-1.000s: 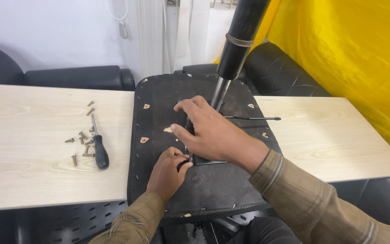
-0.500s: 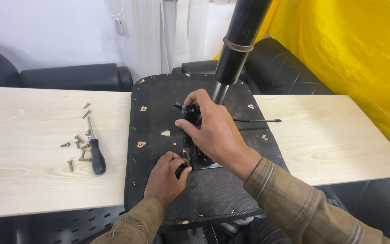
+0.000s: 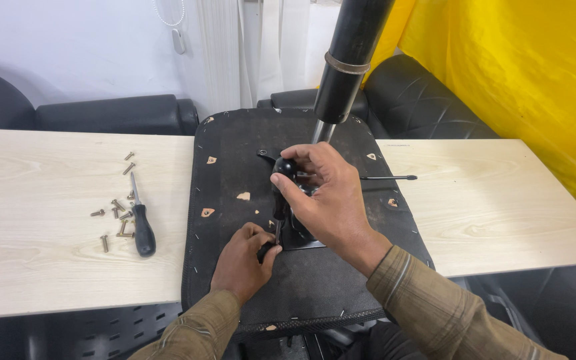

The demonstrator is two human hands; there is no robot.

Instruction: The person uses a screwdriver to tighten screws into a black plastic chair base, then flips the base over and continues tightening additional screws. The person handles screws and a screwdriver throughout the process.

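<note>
Black fabric covers the underside of an upturned chair seat (image 3: 235, 153) that lies across the middle of the frame, bridging two pale wooden desk tops (image 3: 41, 267). At its centre sits a black metal mechanism plate (image 3: 299, 235) with a gas cylinder (image 3: 345, 73) rising toward the top edge of the frame. The right hand (image 3: 325, 200) is clenched over a black knob (image 3: 284, 167) on that mechanism, fingers wrapped round it. The left hand (image 3: 241, 257), just below, pinches a small dark tool (image 3: 276, 233) whose tip meets the plate's lower left corner; whether it seats on a screw cannot be told. The mechanism looks stiff, heavy steel, likely best steadied by its knob or lever (image 3: 388, 177) and not by the soft fabric, which would give. The tool seems thin and light, apt to slip unless held close to its tip. No containers are in view: loose screws (image 3: 118, 213) lie scattered on the desk at centre left, beside a black-handled screwdriver (image 3: 141, 227). Yellow cloth (image 3: 521, 73) hangs at upper right.
</note>
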